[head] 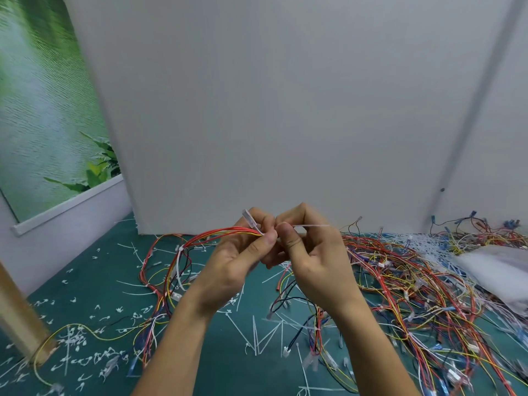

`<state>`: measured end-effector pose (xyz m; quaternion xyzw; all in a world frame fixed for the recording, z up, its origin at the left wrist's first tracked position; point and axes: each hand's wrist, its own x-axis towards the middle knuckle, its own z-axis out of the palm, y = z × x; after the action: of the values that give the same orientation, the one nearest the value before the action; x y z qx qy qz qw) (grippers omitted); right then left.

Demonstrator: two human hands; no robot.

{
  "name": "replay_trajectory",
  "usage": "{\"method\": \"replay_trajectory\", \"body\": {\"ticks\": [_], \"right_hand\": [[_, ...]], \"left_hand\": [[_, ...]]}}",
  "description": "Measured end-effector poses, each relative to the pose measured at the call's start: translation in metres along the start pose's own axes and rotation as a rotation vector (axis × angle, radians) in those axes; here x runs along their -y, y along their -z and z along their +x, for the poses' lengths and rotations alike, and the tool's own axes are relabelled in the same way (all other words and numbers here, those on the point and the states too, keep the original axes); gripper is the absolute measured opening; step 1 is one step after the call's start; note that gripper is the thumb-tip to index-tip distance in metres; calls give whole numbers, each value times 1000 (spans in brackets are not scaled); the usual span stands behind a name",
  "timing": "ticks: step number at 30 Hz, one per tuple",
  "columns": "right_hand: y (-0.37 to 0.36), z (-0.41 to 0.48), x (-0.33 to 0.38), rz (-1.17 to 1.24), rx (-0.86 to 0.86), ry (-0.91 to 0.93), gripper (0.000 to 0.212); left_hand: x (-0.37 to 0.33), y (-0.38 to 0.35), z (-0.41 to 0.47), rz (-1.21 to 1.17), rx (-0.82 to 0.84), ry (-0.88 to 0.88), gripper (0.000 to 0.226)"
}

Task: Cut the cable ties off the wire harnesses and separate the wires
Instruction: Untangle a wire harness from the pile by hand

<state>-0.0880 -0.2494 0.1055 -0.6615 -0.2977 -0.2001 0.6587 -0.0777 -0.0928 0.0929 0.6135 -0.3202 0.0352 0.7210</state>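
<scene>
Green bench (94, 284) littered with cut ties (257, 335). Raised above it, left hand (237, 261) fingers pinch the wire bundle (217, 234); right hand (311, 252) fingers pinch its cable tie (311, 225). Risk: tugging may strain wires.

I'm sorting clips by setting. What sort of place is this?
Likely a small workshop bench for harness rework: a green mat littered with cut cable ties, a heap of wire harnesses, plain white partition behind.

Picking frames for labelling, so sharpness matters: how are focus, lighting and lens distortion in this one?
Head view: left hand, right hand, wire harness and cable tie fairly sharp; light soft and even, no glare; white panel edges lean from wide-angle distortion; green poster smeared.
</scene>
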Motion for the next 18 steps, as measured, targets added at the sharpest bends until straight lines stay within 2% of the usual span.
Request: {"method": "replay_trajectory", "body": {"ticks": [5,10,15,18], "right_hand": [[2,0,3,14,-21,-19,15],[5,0,8,68,-64,-19,15],[15,3,9,89,20,-52,20],[15,3,10,66,28,-24,12]], "left_hand": [[-1,-4,-2,-131,24,35,25],[-3,-8,-1,-201,71,-1,19],[0,-8,3,-66,-62,-29,20],[1,-9,7,34,-167,-81,20]]}}
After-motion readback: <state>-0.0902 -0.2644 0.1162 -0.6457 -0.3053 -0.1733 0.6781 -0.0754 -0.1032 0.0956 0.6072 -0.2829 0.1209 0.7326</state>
